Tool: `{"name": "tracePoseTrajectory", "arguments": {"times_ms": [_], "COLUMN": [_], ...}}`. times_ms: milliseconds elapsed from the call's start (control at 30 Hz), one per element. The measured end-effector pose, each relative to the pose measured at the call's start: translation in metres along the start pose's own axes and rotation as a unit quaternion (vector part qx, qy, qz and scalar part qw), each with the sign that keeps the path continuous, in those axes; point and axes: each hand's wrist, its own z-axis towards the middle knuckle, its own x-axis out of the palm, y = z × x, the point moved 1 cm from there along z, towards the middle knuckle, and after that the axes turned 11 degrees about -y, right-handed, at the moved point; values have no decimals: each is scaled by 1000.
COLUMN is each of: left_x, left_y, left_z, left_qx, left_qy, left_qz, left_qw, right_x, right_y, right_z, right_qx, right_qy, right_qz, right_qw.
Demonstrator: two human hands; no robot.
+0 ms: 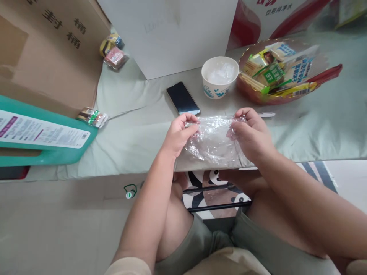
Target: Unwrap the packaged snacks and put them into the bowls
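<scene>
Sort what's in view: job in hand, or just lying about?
Job: clear plastic film, held in left hand and right hand; probably the paper bowl, holding similar plastic.

Lying about, apparently: phone, snack bowl, cardboard box, white box, loose snack packets.

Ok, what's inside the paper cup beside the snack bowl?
The paper cup holds a crumpled whitish, translucent heap that looks like thin plastic. The heap covers the cup's bottom, so whether anything lies underneath cannot be seen.
</scene>
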Motion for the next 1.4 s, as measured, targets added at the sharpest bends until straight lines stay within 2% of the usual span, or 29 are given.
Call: {"name": "tracePoseTrajectory", "arguments": {"times_ms": [167, 267, 400, 533, 667, 800, 867, 1067, 1167, 1267, 1333, 1400], "left_x": [-1, -3, 1, 10, 9, 4, 2, -2, -4, -4, -2, 0], "left_y": [-2, -3, -1, 5, 8, 6, 6, 11, 16, 18, 16, 14], "left_z": [3, 5, 1, -5, -3, 3, 5, 13, 19, 28, 32, 35], "left_qx": [17, 23, -24, -44, -14, 1, 7, 13, 15, 11, -9, -44], "left_qy": [-55, -65, -8, 67, 42, 22, 13, -42, -54, -59, -47, -17], "left_qz": [-20, -53, -75, -21, -8, -12, -12, -27, -32, -45, -58, -73], "left_qw": [998, 996, 997, 997, 999, 1000, 1000, 999, 998, 997, 997, 996], "right_x": [0, 0, 2, 3, 2, 2, 3, 2, 2, 2, 3, 4], "right_y": [-2, -2, 0, -1, -3, -1, -1, -3, -2, -3, -5, -8], "right_z": [0, -1, -2, -1, 0, -2, -2, 0, 0, 1, 3, 6], "right_qx": [39, 33, 9, 6, 23, 31, 22, -27, -28, -14, -2, 3], "right_qy": [20, 48, 58, 34, 9, 101, 119, 10, 15, 53, 64, 49], "right_qz": [-45, -75, -56, -5, 12, -80, -109, -76, -74, -95, -108, -99], "right_qw": [998, 995, 997, 999, 1000, 991, 987, 997, 997, 994, 992, 994]}}
